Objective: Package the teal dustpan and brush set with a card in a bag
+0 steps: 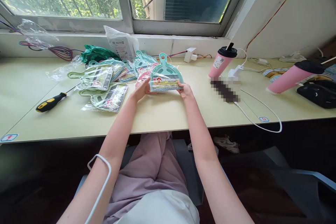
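A teal mini dustpan-and-brush set (166, 73) in clear wrapping stands tilted up above the table, handle pointing to the window. My left hand (141, 90) is closed on its left edge, fingers partly hidden behind the pack. At its lower right corner, my right hand (186, 91) grips with the thumb in front. Partly behind it, on the left, is a pink wrapped set (143, 76); whether my left fingers touch this one too I cannot tell. More wrapped sets, green (98, 78) and teal (141, 61), lie heaped to the left.
A screwdriver (51, 102) with a yellow-black handle lies left of the heap. Green plastic (98, 53) and a clear bag (122, 43) are behind it. To the right are a pink cup (223, 61), a blurred-out object (225, 90), a white cable (262, 103) and another pink tumbler (291, 78).
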The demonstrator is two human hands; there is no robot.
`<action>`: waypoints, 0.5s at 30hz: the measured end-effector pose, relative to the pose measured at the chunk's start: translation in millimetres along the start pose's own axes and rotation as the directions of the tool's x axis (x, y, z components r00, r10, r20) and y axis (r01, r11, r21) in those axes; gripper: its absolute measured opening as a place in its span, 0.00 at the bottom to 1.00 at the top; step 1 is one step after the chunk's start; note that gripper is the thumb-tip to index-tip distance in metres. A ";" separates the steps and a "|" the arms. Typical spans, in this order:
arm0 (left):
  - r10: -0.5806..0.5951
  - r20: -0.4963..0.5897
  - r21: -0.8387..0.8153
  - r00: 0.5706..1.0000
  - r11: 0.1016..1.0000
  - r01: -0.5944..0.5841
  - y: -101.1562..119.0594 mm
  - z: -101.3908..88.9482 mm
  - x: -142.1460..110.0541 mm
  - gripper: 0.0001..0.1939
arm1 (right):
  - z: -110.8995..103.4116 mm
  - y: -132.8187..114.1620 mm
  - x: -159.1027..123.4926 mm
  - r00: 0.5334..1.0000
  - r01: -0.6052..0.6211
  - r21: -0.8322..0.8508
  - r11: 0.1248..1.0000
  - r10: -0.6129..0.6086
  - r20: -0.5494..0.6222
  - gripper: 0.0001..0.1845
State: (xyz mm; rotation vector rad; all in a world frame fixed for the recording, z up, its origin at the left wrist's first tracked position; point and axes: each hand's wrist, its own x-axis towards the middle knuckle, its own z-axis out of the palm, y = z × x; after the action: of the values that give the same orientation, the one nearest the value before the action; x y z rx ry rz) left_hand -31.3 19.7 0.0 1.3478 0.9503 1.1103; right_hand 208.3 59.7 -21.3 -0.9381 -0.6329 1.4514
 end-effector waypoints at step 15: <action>-0.015 -0.156 -0.097 0.988 0.995 0.000 -5.1 14.0 7.7 0.21 | 12.1 -0.3 -14.7 0.998 -0.031 0.080 0.996 0.035 -0.047 0.08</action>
State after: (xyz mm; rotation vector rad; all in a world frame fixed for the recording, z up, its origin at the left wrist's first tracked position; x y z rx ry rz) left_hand -15.6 24.1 -3.8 1.1909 1.0014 1.2548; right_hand 197.4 47.0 -12.1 -0.9226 -0.5222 1.4679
